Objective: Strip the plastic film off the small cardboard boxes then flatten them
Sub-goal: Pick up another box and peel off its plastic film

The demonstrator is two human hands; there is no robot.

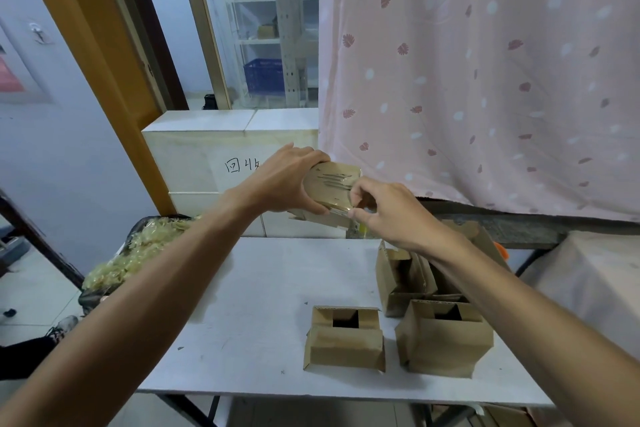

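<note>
Held item: film-wrapped box [334,180], in the air over the bench's far edge. I see my left hand [287,180] with its fingers clasped around the box's left end. My right hand [388,208] pinches the film at the box's right edge.

Surface: white bench [263,305] carrying three bare cardboard boxes [346,340].

Room: pink curtain [485,80] on the right, tray of film scraps [138,253] on the left, blue crate [263,74] behind.

White table [263,288], bare in its left half. Pink leaf-print curtain [485,80] hangs behind it on the right. White tiled ledge [194,149] with handwritten characters behind the table. Metal shelving [287,28] and blue crate [264,76] farther back. Wooden door frame [104,62] at left. Shoe [64,324] on the floor.
</note>
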